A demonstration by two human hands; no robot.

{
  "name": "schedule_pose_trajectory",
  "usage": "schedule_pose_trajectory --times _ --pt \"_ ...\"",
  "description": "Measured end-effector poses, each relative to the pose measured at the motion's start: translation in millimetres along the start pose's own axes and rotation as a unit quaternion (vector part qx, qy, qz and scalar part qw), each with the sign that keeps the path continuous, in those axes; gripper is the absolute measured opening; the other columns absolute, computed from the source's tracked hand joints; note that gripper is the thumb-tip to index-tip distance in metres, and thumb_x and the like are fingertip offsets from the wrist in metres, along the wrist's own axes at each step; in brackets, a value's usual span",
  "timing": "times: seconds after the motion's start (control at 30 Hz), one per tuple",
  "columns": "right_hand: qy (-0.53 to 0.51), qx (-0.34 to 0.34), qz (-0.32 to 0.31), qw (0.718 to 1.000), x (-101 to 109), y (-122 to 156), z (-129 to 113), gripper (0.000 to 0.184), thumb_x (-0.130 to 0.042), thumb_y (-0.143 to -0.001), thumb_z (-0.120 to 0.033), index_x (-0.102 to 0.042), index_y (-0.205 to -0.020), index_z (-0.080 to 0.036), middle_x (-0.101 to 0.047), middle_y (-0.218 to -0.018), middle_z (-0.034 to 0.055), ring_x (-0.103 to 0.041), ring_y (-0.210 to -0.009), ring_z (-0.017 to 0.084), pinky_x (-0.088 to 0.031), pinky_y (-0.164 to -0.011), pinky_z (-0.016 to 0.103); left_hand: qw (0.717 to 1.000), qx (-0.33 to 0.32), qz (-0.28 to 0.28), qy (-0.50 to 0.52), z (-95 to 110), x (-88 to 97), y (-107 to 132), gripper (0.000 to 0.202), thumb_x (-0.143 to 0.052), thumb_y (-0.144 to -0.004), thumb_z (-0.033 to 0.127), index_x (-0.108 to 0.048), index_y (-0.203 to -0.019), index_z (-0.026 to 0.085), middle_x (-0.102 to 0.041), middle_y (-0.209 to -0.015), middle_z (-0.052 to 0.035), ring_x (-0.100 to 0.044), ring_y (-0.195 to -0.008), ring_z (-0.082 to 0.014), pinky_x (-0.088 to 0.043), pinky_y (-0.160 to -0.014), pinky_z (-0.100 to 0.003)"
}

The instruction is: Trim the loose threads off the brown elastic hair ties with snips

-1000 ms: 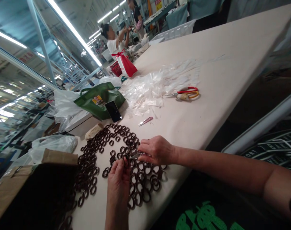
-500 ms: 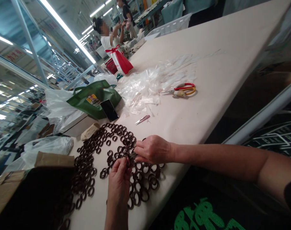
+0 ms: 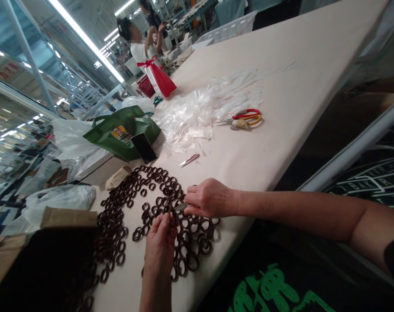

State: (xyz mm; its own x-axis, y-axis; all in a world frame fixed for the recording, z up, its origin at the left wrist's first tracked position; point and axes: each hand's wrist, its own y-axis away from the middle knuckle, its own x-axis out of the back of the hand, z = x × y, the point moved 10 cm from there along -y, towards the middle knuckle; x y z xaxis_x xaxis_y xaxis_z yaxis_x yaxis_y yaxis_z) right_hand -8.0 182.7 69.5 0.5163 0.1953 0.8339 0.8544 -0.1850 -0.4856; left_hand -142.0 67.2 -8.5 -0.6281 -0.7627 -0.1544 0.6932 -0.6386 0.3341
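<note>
My left hand (image 3: 160,238) pinches a dark brown ring (image 3: 173,218) between thumb and fingers, above a spread of similar rings (image 3: 112,229) on the pale table. My right hand (image 3: 210,198) is closed around thread snips (image 3: 181,207); their grey metal blades point left at the ring, and the handles are hidden in my fingers. Whether the blades touch the ring I cannot tell. More brown rings (image 3: 193,261) lie below and between my hands, some overlapping.
Small pink-handled snips (image 3: 190,160) and red-and-yellow-handled scissors (image 3: 244,119) lie farther up the table (image 3: 301,65). Clear plastic strips (image 3: 190,112) are heaped beside a green bag (image 3: 119,134) and a phone (image 3: 144,147). An open cardboard box (image 3: 70,219) stands left. Two people are in the background.
The whole view has shifted slightly. My right hand has drawn a little to the right, away from the left one, so more of the snips' blades shows. The left hand still pinches a ring.
</note>
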Motion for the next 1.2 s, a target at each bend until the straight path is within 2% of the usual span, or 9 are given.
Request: schedule_pose_trajectory --times 0.2,0.37,0.5,0.63,0.7,0.8,0.93,1.07,1.2 --pt "-0.005 -0.023 -0.076 0.997 -7 -4 -3 0.036 -0.052 -0.098 -0.046 -0.065 -0.087 -0.015 -0.066 -0.085 0.0049 -0.056 -0.066 0.015 -0.024 -0.052 0.027 1.000 0.009 0.006 -0.017 0 -7.0 3 0.034 -0.089 -0.058 0.039 -0.065 -0.068 0.016 -0.066 -0.073 0.0006 -0.058 -0.062 -0.0087 -0.046 -0.055 -0.017" --pt "-0.014 -0.046 -0.100 0.994 -7 -5 -2 0.037 -0.051 -0.099 -0.046 -0.066 -0.087 -0.014 -0.067 -0.086 0.0063 -0.062 -0.073 0.017 -0.029 -0.054 0.027 0.992 -0.032 -0.014 -0.123 8 -13.8 8 0.038 -0.085 -0.064 0.046 -0.064 -0.068 0.015 -0.056 -0.062 0.0039 -0.044 -0.054 -0.0064 -0.037 -0.050 -0.016" --pt "-0.021 -0.055 -0.114 0.992 -9 -3 -3 0.036 -0.052 -0.099 -0.044 -0.067 -0.088 -0.013 -0.068 -0.087 0.0068 -0.064 -0.076 0.018 -0.032 -0.056 0.027 0.971 -0.088 -0.003 -0.223 20 -16.7 13 0.040 -0.081 -0.067 0.053 -0.068 -0.072 0.016 -0.058 -0.063 0.0021 -0.048 -0.060 -0.0105 -0.040 -0.057 -0.019" --pt "-0.022 -0.057 -0.123 0.991 -10 -2 -5 0.034 -0.052 -0.099 -0.042 -0.067 -0.089 -0.013 -0.068 -0.090 0.0077 -0.064 -0.077 0.018 -0.033 -0.056 0.026 0.963 -0.102 0.002 -0.249 25 -19.7 18 0.042 -0.081 -0.065 0.055 -0.071 -0.075 0.015 -0.065 -0.071 -0.0014 -0.055 -0.068 -0.0133 -0.045 -0.065 -0.022" --pt "-0.023 -0.060 -0.127 0.990 -9 -2 -4 0.033 -0.053 -0.099 -0.041 -0.067 -0.089 -0.013 -0.068 -0.090 0.0076 -0.063 -0.077 0.018 -0.031 -0.056 0.026 0.966 -0.098 -0.001 -0.240 23 -18.8 18 0.040 -0.083 -0.065 0.052 -0.071 -0.075 0.015 -0.065 -0.071 -0.0010 -0.055 -0.067 -0.0124 -0.045 -0.066 -0.021" --pt "-0.043 -0.092 -0.119 0.988 -8 1 6 0.035 -0.053 -0.098 -0.043 -0.067 -0.084 -0.014 -0.068 -0.086 0.0057 -0.061 -0.074 0.016 -0.028 -0.056 0.026 0.985 -0.053 0.001 -0.162 11 -11.4 15 0.034 -0.083 -0.067 0.047 -0.068 -0.071 0.016 -0.063 -0.068 0.0008 -0.052 -0.060 -0.0097 -0.043 -0.058 -0.019" --pt "-0.070 -0.139 -0.047 0.987 -1 11 23 0.035 -0.055 -0.097 -0.045 -0.064 -0.080 -0.015 -0.067 -0.085 0.0033 -0.057 -0.069 0.013 -0.027 -0.057 0.026 0.999 -0.012 0.017 -0.043 0 -2.4 11 0.032 -0.086 -0.063 0.041 -0.064 -0.066 0.019 -0.064 -0.071 0.0002 -0.058 -0.062 -0.0105 -0.047 -0.056 -0.018" --pt "-0.066 -0.073 0.001 0.995 -1 18 9 0.035 -0.056 -0.096 -0.047 -0.063 -0.083 -0.016 -0.064 -0.085 0.0025 -0.054 -0.067 0.012 -0.026 -0.055 0.026 0.999 0.006 0.036 0.000 -4 1.0 9 0.035 -0.091 -0.054 0.037 -0.065 -0.068 0.018 -0.068 -0.074 -0.0008 -0.064 -0.068 -0.0119 -0.052 -0.059 -0.018" --pt "-0.048 -0.034 -0.004 0.998 -5 16 -3 0.035 -0.055 -0.097 -0.047 -0.062 -0.083 -0.016 -0.062 -0.081 0.0017 -0.054 -0.067 0.013 -0.026 -0.054 0.027 0.999 0.011 0.028 0.011 -5 -3.3 11 0.036 -0.091 -0.054 0.035 -0.065 -0.069 0.016 -0.068 -0.074 -0.0002 -0.064 -0.068 -0.0104 -0.053 -0.063 -0.017"
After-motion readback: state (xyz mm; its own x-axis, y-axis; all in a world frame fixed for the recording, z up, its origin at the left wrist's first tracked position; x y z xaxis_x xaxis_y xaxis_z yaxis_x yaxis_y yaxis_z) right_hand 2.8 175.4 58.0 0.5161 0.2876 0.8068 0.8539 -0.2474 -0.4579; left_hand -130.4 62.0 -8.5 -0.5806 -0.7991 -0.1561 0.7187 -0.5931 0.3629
